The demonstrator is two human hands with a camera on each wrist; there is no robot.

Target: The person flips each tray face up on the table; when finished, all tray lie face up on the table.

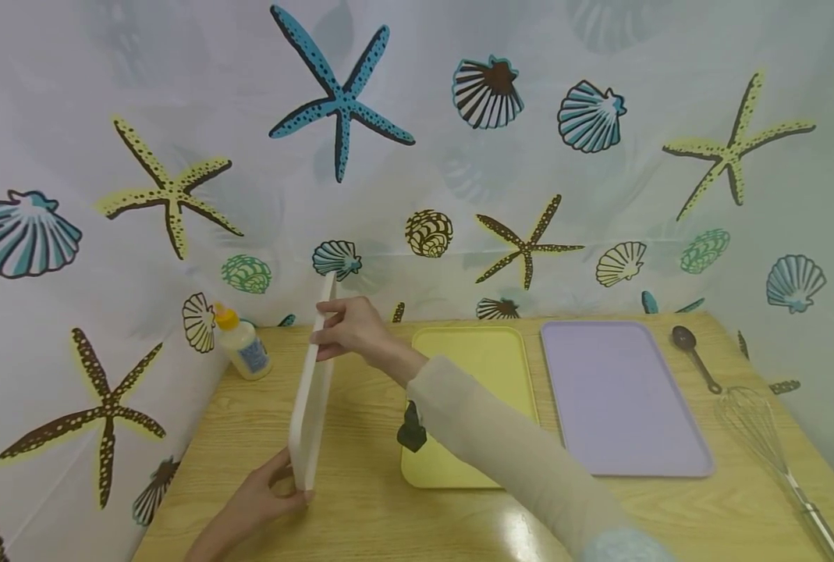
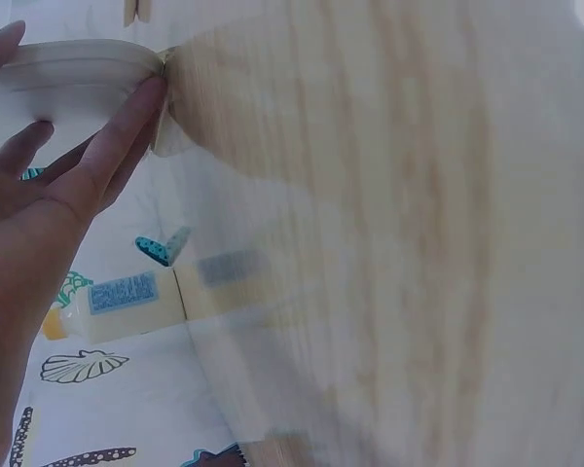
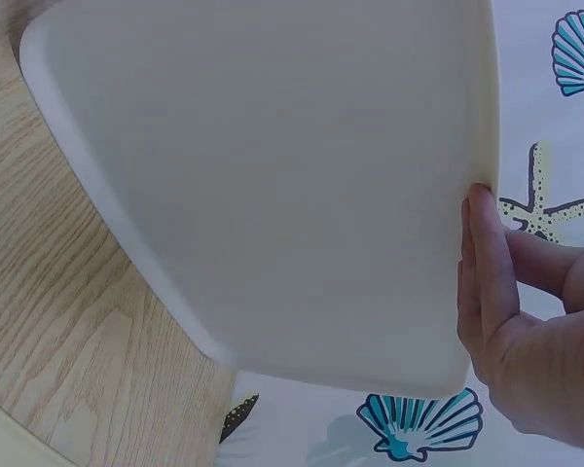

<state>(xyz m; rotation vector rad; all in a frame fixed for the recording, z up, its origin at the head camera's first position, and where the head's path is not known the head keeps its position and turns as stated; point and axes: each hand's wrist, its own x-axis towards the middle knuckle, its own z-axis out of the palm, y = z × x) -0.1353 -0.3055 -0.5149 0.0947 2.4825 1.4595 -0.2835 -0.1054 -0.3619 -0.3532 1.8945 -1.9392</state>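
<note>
A white tray (image 1: 311, 414) stands tilted up on its side above the left part of the wooden table, seen almost edge-on in the head view. At its near lower corner, my left hand (image 1: 251, 503) holds the rim between thumb and fingers; the left wrist view shows this hand (image 2: 49, 214) around the tray's end. My right hand (image 1: 356, 332) pinches the upper rim toward the far end. In the right wrist view the tray's broad pale face (image 3: 273, 204) fills most of the picture, with the right hand (image 3: 530, 331) on its edge.
A glue bottle (image 1: 246, 347) with an orange cap stands at the back left. A yellow tray (image 1: 469, 339) lies under the right forearm, a purple tray (image 1: 620, 398) beside it. On the right lie a dark spoon (image 1: 697, 359) and a whisk (image 1: 775, 445). Patterned curtains (image 1: 402, 187) surround the table.
</note>
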